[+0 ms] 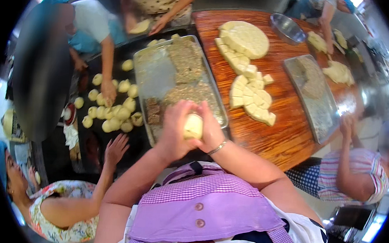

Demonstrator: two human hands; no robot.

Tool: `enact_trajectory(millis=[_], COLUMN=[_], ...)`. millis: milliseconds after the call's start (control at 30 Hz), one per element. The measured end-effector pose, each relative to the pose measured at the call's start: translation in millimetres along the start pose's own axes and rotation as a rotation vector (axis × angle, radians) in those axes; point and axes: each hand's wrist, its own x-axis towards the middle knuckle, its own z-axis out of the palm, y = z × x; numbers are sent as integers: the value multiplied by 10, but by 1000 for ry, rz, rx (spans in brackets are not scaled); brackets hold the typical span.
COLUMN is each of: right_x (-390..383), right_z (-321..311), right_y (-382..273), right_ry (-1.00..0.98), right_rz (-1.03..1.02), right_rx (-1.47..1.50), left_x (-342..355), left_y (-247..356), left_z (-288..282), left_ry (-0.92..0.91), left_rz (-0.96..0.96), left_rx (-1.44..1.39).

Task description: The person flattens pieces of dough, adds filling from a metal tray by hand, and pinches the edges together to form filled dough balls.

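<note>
Cupped between my two palms is a pale dough ball (193, 126), held above the near part of a metal tray. My left hand (176, 127) wraps its left side with the fingers pressed together. From the other side my right hand (211, 130), with a bracelet at the wrist, closes against it. Below my hands, the tray (155, 68) carries a crumbly brown filling (185, 61) spread along its right side and near end. A darker brown block (153, 111) of filling lies by its left edge.
Several round dough balls (123, 112) lie on the dark surface left of the tray, where co-workers' hands reach in. Cut dough pieces (251, 96) and a scored dough round (244, 39) rest on the wooden table (287, 140). A second tray (314, 91) and a metal bowl (288, 29) stand farther right.
</note>
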Motion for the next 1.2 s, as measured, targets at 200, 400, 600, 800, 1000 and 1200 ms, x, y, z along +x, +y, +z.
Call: enact_trajectory(millis=[200, 400, 600, 800, 1000, 1200], right_x=[-35, 122, 232, 108, 69, 53], right_z=[117, -56, -680, -1317, -1528, -1724], right_y=[216, 407, 383, 379, 538, 448], right_ry=[-113, -57, 189, 372, 412, 446], right_rz=[-106, 118, 233, 309, 330, 219], right_rx=[-14, -240, -500, -608, -692, -850], left_x=[-179, -528, -987, -1505, -1267, -589], left_y=[57, -217, -339, -737, -1241, -2290], left_z=[146, 200, -98, -17, -123, -922], left_ry=[268, 480, 777, 1032, 1321, 1497], left_rz=[-33, -781, -1231, -1329, -1172, -875], left_rx=[-181, -1053, -1545, -1494, -1231, -729])
